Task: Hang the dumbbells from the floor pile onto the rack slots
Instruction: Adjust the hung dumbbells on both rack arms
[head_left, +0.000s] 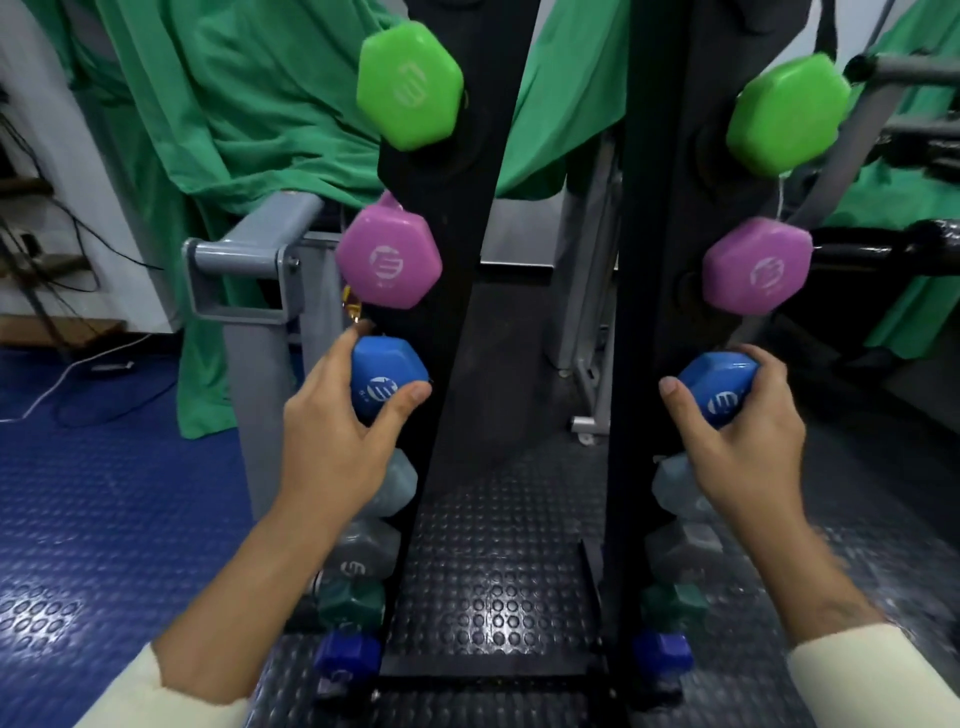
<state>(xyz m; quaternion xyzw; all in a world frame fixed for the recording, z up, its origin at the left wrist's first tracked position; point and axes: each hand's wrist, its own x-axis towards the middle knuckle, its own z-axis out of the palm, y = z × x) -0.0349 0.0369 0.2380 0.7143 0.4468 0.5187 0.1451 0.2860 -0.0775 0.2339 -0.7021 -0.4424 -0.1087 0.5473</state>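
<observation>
- Left hand (332, 431) had fingers curled round one head of the blue dumbbell (387, 382), thumb across its face; right hand (748, 431) wrapped the other head likewise.
- The dumbbell sat at the third tier of the rack (457, 291), under the pink dumbbell (389, 257) (handle hidden behind the uprights; seating could not be confirmed).
- Advice: keep both heads level; lower evenly; release only once settled.
- Forearms reached forward, parallel, wrists slightly raised.

glossy blue dumbbell (387, 382), studded rubber floor (493, 571)
</observation>
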